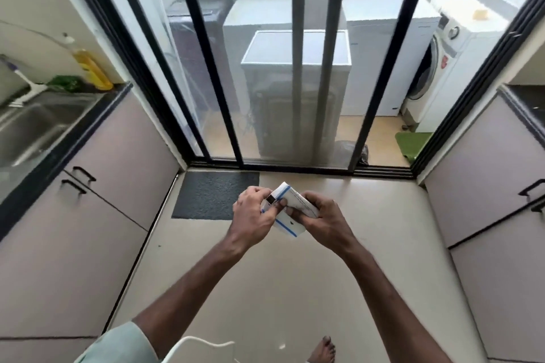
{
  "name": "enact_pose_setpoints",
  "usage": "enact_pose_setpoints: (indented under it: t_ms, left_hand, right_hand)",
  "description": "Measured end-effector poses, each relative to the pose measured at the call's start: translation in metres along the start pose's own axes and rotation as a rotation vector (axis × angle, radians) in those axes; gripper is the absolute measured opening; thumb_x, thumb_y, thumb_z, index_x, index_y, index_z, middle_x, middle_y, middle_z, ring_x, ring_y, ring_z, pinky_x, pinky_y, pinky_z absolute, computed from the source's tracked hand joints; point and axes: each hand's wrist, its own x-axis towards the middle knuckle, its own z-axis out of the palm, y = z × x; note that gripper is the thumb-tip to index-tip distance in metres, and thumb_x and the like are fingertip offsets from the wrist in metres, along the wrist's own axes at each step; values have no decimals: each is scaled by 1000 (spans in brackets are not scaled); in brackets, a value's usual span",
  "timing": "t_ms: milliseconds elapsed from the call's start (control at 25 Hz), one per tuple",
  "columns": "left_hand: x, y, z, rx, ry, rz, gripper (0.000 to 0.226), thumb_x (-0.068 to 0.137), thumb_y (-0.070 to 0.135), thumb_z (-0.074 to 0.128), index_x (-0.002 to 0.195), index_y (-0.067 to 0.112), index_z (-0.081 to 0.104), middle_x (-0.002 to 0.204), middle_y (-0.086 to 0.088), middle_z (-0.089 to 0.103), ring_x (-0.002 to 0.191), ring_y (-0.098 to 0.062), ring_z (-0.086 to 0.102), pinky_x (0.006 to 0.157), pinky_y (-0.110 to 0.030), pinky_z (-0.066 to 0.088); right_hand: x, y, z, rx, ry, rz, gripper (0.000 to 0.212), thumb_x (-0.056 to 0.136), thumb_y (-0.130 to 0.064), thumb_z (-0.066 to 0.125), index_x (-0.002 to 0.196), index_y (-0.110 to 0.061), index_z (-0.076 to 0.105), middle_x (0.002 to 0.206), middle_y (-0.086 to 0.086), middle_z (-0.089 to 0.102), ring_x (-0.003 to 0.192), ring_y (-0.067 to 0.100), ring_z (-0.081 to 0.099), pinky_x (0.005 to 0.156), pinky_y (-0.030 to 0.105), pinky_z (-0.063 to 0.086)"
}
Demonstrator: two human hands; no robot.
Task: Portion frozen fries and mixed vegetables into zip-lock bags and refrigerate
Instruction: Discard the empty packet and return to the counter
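Note:
A small white box with blue stripes [290,222], probably a pack of zip-lock bags, is held in front of me above the kitchen floor. My left hand [255,211] grips its left end, with the thumb pressing on the top flap. My right hand [314,211] curls round its right side from above. The box is tilted and partly hidden by my fingers. No fries, vegetables or loose bags are in view.
A steel sink [35,124] with a yellow bottle [91,69] is on the left counter over cabinets [88,200]. More cabinets [486,200] stand at the right. Sliding glass doors [265,68] ahead show a washing machine [442,53] outside. A dark mat [212,194] lies on the floor.

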Motion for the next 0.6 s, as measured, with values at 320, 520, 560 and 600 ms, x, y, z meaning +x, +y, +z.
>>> enact_pose_setpoints:
  t_ms: [320,520,560,600]
  left_hand:
    - [-100,-109,-105,-37,224,-196,36,95,55,62,113,25,70,111,0,61,113,-22,57,100,-44,46]
    - [-166,-171,-155,-42,314,-298,38,95,59,59,115,28,69,106,0,61,109,-24,59,98,-45,48]
    - [-180,-181,-164,-48,331,-312,42,93,64,57,113,29,69,104,0,60,107,-24,59,96,-46,49]
    - [-191,-189,-171,-56,347,-324,47,90,68,53,112,30,69,102,0,60,105,-24,59,95,-47,50]
  right_hand:
    - [-17,-65,156,61,-279,-120,8,93,-23,80,92,-23,72,74,-9,63,66,6,54,58,30,46]
    - [-41,-94,245,48,-411,-152,10,92,-27,80,92,-22,72,77,1,66,69,9,56,60,42,50]
    - [-45,-98,261,55,-433,-155,10,92,-28,80,91,-24,71,76,-2,66,69,9,56,60,41,50]
    - [-49,-102,274,60,-453,-159,10,92,-28,80,90,-24,71,76,-3,65,68,9,56,59,38,49]
